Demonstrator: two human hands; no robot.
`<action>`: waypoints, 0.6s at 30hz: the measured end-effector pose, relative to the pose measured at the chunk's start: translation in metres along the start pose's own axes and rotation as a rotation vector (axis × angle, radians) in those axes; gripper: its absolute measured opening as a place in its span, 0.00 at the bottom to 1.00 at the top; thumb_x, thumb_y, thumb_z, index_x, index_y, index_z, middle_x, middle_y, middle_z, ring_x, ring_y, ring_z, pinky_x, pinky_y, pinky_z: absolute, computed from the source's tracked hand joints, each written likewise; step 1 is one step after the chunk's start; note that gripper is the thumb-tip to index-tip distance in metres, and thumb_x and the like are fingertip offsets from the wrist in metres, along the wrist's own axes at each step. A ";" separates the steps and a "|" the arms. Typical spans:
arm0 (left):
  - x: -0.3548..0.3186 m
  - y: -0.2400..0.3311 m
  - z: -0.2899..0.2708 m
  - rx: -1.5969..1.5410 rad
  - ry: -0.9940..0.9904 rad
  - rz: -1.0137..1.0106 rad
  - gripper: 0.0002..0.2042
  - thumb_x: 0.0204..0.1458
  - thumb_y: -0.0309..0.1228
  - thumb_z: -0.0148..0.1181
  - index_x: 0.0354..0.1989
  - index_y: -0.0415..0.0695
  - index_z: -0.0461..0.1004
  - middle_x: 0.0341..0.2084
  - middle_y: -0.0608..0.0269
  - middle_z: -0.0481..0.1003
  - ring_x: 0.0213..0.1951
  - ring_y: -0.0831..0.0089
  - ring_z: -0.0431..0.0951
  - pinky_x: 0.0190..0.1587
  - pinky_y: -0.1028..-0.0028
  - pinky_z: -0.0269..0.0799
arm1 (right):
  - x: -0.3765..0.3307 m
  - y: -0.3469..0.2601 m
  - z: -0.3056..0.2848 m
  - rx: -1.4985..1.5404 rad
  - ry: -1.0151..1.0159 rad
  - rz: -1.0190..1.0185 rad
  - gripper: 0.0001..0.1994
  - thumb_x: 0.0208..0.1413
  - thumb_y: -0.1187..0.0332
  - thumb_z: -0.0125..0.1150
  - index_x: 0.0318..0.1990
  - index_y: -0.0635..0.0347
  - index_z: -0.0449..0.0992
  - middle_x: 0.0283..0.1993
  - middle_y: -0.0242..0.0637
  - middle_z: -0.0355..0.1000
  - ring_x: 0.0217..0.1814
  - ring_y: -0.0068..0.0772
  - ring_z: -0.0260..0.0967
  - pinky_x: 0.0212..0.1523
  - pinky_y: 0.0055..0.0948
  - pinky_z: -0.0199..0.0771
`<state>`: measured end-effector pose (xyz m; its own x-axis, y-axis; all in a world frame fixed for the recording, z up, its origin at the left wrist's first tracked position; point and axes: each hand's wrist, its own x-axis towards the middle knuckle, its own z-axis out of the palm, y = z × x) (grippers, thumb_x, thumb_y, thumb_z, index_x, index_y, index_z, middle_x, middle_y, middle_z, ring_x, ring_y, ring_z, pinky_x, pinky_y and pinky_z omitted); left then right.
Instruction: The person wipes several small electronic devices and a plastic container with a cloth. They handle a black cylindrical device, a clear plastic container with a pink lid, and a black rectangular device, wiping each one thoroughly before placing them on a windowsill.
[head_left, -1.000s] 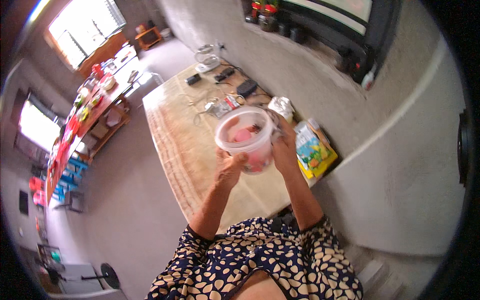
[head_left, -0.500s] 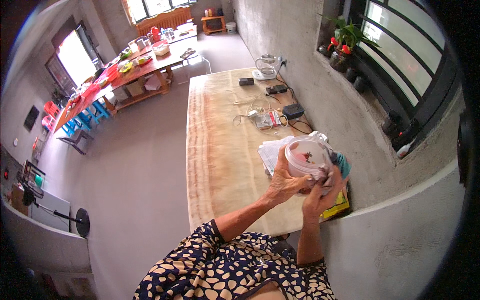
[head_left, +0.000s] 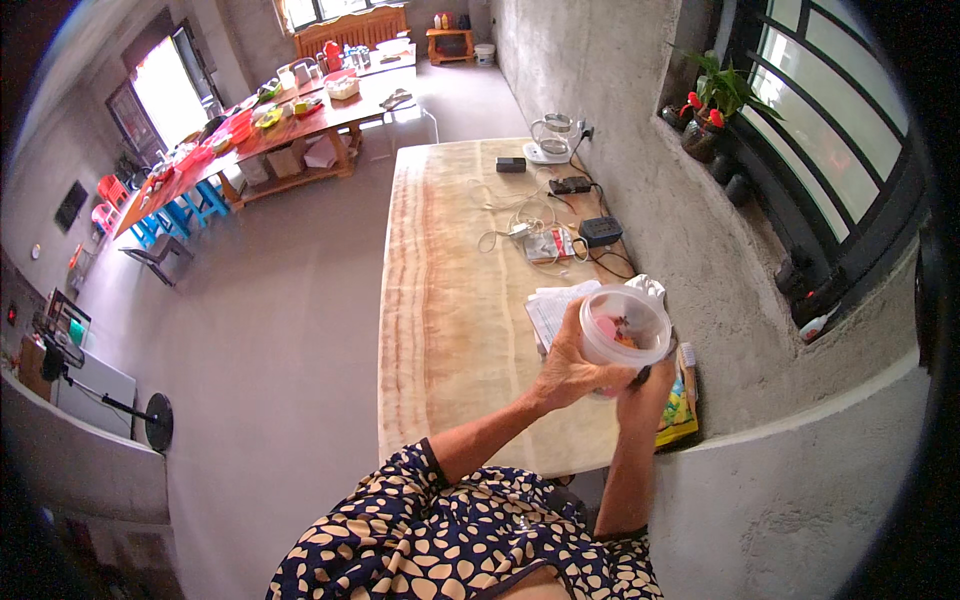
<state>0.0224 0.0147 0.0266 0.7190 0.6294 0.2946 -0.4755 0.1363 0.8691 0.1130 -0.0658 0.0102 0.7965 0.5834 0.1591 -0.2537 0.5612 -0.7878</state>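
Note:
A clear round plastic tub, tilted so its uncovered top faces up, is in my left hand. The fingers wrap round its left side, and the thumb lies across its lower front. Small pink, orange and dark things show inside it. My right hand is closed just below the tub's near right side. A dark bit shows at its fingertips, too small and hidden to name. Beneath the tub lie printed papers, partly covered by it. A yellow packet rests right of my right hand.
Farther along the marble-patterned table lie tangled white cables, a black adapter box and a small black box. A glass jug on a white base stands at the far end. A concrete wall borders the right side.
The greyish cloth and teal item at the tub's right side no longer show. My right hand has moved down below the tub, whose inside shows more fully. The view has shifted slightly.

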 end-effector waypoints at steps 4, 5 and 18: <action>0.010 0.009 -0.003 0.137 0.042 0.034 0.40 0.31 0.27 0.72 0.56 0.43 0.54 0.44 0.62 0.66 0.48 0.71 0.68 0.51 0.70 0.67 | -0.040 0.017 0.005 -0.023 0.214 -0.014 0.21 0.56 0.72 0.45 0.58 0.64 0.55 0.56 0.39 0.60 0.55 0.33 0.61 0.50 0.28 0.66; 0.011 0.008 -0.004 0.087 0.064 0.015 0.40 0.32 0.26 0.72 0.55 0.43 0.54 0.44 0.62 0.67 0.47 0.72 0.68 0.51 0.71 0.67 | -0.045 0.018 0.006 -0.161 0.161 -0.084 0.21 0.56 0.73 0.45 0.58 0.65 0.55 0.56 0.39 0.60 0.55 0.33 0.61 0.50 0.28 0.66; -0.001 -0.016 -0.033 -0.084 0.075 -0.141 0.40 0.40 0.41 0.66 0.59 0.39 0.51 0.44 0.56 0.70 0.36 0.74 0.74 0.31 0.78 0.71 | -0.052 -0.003 0.022 -1.100 -0.069 -0.865 0.22 0.47 0.64 0.54 0.51 0.63 0.66 0.52 0.56 0.59 0.51 0.57 0.55 0.52 0.49 0.52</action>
<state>0.0129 0.0376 -0.0009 0.7435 0.6542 0.1389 -0.4153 0.2888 0.8627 0.0608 -0.0850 0.0173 0.4408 0.3392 0.8310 0.8779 0.0300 -0.4779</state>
